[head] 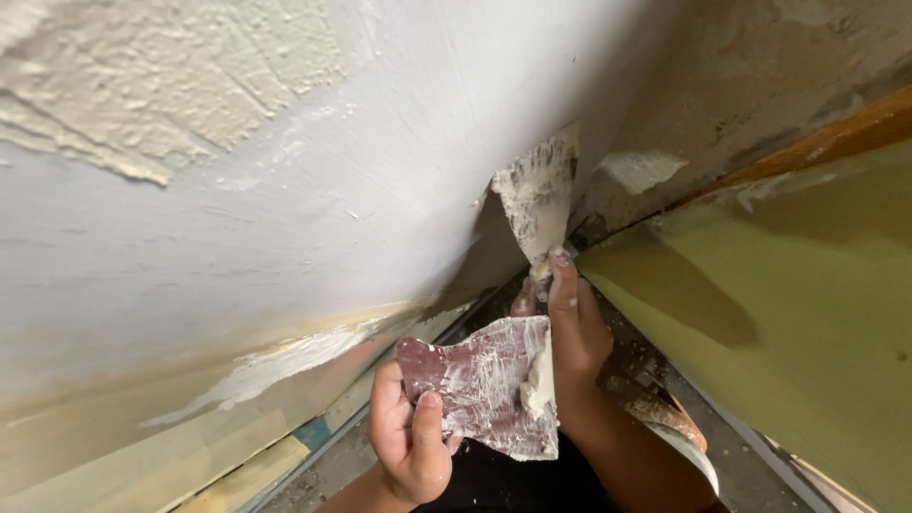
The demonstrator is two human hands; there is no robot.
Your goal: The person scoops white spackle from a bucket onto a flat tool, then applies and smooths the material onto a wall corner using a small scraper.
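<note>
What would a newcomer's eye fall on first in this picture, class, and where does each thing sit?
First, the filler-smeared putty knife, centre frame, its blade pressed into the corner of the pale wall, gripped by the right hand. Just below, the left hand holds a reddish board streaked with white filler. Upper left, rough textured plaster peels.

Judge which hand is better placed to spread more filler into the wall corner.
Probably the right hand: it holds the putty knife, blade up at the corner. The left hand sits lower, gripping the reddish board that carries the filler.
</note>
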